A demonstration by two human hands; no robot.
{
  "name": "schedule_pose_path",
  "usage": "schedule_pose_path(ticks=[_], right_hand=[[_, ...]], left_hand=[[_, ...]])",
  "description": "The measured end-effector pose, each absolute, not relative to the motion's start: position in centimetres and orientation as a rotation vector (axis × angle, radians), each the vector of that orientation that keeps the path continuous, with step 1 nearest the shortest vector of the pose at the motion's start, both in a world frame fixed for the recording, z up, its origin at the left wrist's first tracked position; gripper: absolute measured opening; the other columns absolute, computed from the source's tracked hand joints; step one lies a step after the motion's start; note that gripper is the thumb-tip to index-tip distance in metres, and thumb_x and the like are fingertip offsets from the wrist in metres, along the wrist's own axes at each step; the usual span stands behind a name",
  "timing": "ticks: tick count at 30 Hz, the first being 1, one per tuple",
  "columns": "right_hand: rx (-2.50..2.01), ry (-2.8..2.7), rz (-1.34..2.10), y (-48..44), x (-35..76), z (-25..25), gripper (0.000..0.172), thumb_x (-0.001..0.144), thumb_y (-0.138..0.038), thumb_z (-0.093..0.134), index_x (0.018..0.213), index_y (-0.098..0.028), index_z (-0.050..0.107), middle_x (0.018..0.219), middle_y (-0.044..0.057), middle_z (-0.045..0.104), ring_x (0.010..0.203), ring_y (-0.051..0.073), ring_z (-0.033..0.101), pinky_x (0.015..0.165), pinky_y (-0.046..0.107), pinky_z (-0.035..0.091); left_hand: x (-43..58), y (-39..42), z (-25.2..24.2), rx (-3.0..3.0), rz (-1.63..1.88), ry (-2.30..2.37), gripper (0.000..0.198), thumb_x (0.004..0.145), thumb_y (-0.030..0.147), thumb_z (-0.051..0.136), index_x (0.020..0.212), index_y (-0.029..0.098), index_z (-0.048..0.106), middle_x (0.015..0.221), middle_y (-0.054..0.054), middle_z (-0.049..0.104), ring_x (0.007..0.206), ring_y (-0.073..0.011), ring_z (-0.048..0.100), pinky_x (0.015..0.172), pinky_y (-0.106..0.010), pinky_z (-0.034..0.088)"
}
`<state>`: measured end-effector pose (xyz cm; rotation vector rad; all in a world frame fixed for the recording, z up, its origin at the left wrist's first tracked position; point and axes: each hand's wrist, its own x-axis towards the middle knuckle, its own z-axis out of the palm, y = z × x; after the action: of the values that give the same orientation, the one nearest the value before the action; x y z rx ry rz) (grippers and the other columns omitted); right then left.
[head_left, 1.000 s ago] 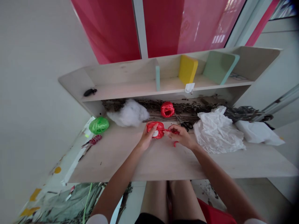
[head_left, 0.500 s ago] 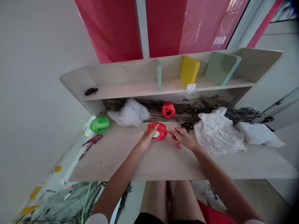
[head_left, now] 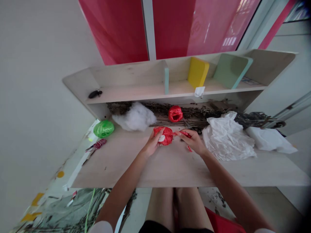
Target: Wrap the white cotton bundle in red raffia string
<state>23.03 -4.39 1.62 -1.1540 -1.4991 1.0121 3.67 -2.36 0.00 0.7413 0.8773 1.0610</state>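
My left hand (head_left: 153,144) grips a ball of red raffia (head_left: 165,136) with white stuffing showing through at its left side. My right hand (head_left: 191,140) pinches a red raffia strand (head_left: 186,133) that runs from the ball, and a loose end hangs below those fingers. Behind my hands, a second red raffia ball (head_left: 175,113) sits among dried twigs (head_left: 204,114). Black-handled scissors (head_left: 191,127) lie just beyond my right hand, partly hidden by it.
A green raffia ball (head_left: 103,128) and white cotton wadding (head_left: 134,118) lie at the left of the wooden desk (head_left: 116,165). Crumpled white plastic (head_left: 227,137) and a white sheet (head_left: 268,140) lie on the right. Above stands a shelf (head_left: 126,92) holding a yellow block (head_left: 198,72).
The red ball has shifted slightly right in my left hand. My right hand has also moved a little right, and the strand now bunches more in its fingers.
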Motion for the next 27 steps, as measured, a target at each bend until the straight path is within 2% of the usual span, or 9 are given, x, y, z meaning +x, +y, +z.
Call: schedule_pose_path(ticks=[4,8,14,18,21,24,27], right_hand=[[-1.236,-1.398,1.060,-4.3,22.9,1.2,0.056,0.072,-0.071,0.060,0.054,-0.020,0.044,0.046,-0.005,0.034,0.040,0.007,0.029,0.036,0.023,0.024],[-1.278,-1.301,1.163,-4.0,23.0,0.6,0.056,0.069,-0.073,0.061,0.057,-0.020,0.046,0.045,-0.007,0.034,0.032,0.006,0.028,0.030,0.023,0.022],[-1.260,-1.357,1.110,-3.7,22.8,0.1,0.055,0.071,-0.072,0.060,0.060,-0.019,0.049,0.048,-0.005,0.036,0.040,0.007,0.030,0.035,0.022,0.023],[-1.260,-1.403,1.121,-3.9,22.4,0.1,0.055,0.074,-0.072,0.056,0.060,-0.020,0.047,0.047,-0.006,0.035,0.041,0.008,0.030,0.037,0.023,0.022],[-1.242,-1.432,1.127,-4.1,21.9,0.2,0.055,0.076,-0.072,0.055,0.059,-0.021,0.043,0.048,-0.006,0.036,0.043,0.008,0.032,0.039,0.023,0.025],[-1.187,-1.432,1.174,-4.2,21.4,0.1,0.057,0.075,-0.074,0.053,0.058,-0.021,0.041,0.050,-0.006,0.036,0.045,0.008,0.032,0.043,0.023,0.026],[-1.133,-1.379,1.327,-4.2,20.9,0.1,0.057,0.074,-0.076,0.052,0.060,-0.021,0.041,0.051,-0.007,0.034,0.044,0.007,0.029,0.043,0.023,0.024]], left_hand=[[3.7,-2.5,0.1,0.791,1.067,0.879,0.052,0.063,0.052,0.078,0.099,0.020,0.058,0.079,0.001,0.064,0.062,-0.0100,0.061,0.054,-0.020,0.047],[3.6,-2.7,0.8,0.762,1.094,0.825,0.055,0.061,0.049,0.081,0.102,0.022,0.057,0.091,-0.001,0.067,0.070,-0.0132,0.064,0.060,-0.025,0.053],[3.2,-2.9,1.2,0.730,1.086,0.754,0.059,0.058,0.047,0.084,0.105,0.022,0.059,0.105,-0.005,0.068,0.083,-0.0182,0.067,0.070,-0.031,0.056],[2.9,-2.8,0.7,0.699,1.088,0.699,0.055,0.063,0.047,0.081,0.107,0.023,0.061,0.110,-0.006,0.068,0.090,-0.0194,0.067,0.073,-0.031,0.056],[3.0,-2.6,0.4,0.665,1.063,0.669,0.053,0.067,0.049,0.078,0.110,0.021,0.062,0.112,-0.008,0.068,0.102,-0.0216,0.065,0.083,-0.033,0.054],[3.4,-2.6,0.7,0.657,1.004,0.627,0.055,0.072,0.055,0.071,0.111,0.018,0.063,0.114,-0.012,0.067,0.114,-0.0254,0.061,0.092,-0.038,0.050],[3.9,-2.9,1.4,0.661,0.978,0.596,0.057,0.075,0.061,0.065,0.111,0.018,0.064,0.114,-0.013,0.067,0.117,-0.0263,0.059,0.093,-0.040,0.050]])
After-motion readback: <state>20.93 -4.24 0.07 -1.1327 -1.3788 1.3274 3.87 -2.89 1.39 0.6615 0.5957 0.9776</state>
